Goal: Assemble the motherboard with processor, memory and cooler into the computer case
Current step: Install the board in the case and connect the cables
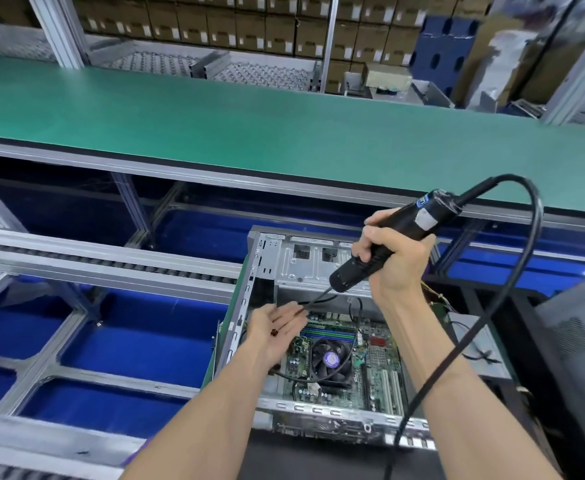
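Right hand (393, 263): right of centre, fingers wrapped around the black electric screwdriver (381, 244), tilted with its bit pointing down-left toward the left palm.
Left hand (277, 323): lower centre, palm up and fingers relaxed flat, a few small dark screws (274, 331) lying on the palm; bit tip right at the fingers.
Screwdriver cable (513, 289): thick, black, looping from the tool's upper end down the right side to the bottom of the frame.
Computer case (249, 306): lower centre, lying open side up, under both hands.
Motherboard (377, 362): green, inside the case.
Cooler (331, 358): black fan with a purple hub, on the board.
Memory (325, 332): sticks just above the cooler.
Counter (249, 116): long, green-topped, across the upper half.
Cardboard boxes (249, 29): stacked along the top.
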Tool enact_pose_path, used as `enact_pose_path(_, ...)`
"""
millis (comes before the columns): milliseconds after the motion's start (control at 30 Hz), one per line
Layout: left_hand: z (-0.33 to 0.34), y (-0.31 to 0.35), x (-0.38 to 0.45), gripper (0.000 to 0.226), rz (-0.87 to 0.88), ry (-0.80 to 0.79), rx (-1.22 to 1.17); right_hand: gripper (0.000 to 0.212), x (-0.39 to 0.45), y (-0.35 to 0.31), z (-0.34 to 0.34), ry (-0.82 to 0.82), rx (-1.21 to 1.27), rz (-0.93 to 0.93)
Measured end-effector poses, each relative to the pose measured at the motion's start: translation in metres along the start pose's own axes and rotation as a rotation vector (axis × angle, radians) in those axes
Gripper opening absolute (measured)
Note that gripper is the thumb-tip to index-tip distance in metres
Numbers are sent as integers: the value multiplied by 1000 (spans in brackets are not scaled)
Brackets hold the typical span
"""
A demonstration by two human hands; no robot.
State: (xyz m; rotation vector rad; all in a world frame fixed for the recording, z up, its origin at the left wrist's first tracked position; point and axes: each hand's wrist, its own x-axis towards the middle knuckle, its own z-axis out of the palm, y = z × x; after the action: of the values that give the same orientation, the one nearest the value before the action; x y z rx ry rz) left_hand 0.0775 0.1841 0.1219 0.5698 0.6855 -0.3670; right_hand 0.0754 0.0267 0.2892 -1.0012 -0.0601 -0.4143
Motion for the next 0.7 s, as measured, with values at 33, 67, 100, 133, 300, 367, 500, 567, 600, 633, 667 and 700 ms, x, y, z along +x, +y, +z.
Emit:
enact_pose_path(33, 0, 1, -2, 39, -20, -25, 1, 16, -2, 2, 0, -3, -5, -3)
enact_pose_path(67, 1, 1, -4, 39, -42, -55, -3, 16, -4, 3, 0, -5, -14, -5)
enact_pose_path(100, 1, 1, -5, 45, -57, -80, 0, 15, -5, 5, 0, -5, -21, -4)
enact_pose_path(133, 1, 1, -5, 54, -62, -99, 7, 14, -7, 7, -1, -1, -23, 0)
enact_pose_path(300, 3, 1, -4, 69, -63, -157, 24, 18, -12, 13, -3, 3, -42, 5)
enact_pose_path(367, 4, 1, -3, 70, -71, -156, 21, 18, -13, 13, -4, 1, -39, 7)
enact_pose_path(500, 6, 0, -3, 70, -92, -139, 34, 16, -11, 12, -7, 11, -29, 15)
enact_pose_path(567, 6, 0, -3, 72, -94, -135, 36, 15, -10, 10, -8, 20, -26, 11)
enact_pose_path(600, 6, 0, -3, 72, -95, -136, 34, 15, -9, 9, -9, 23, -22, 9)
enact_pose_path(633, 6, -1, -4, 71, -98, -135, 31, 15, -8, 8, -9, 23, -22, 4)
enact_pose_path(667, 5, -1, -3, 68, -108, -134, 20, 16, -7, 7, -10, 21, -27, -2)
enact_pose_path(700, 4, -2, -3, 63, -120, -130, 11, 16, -6, 6, -11, 20, -34, -7)
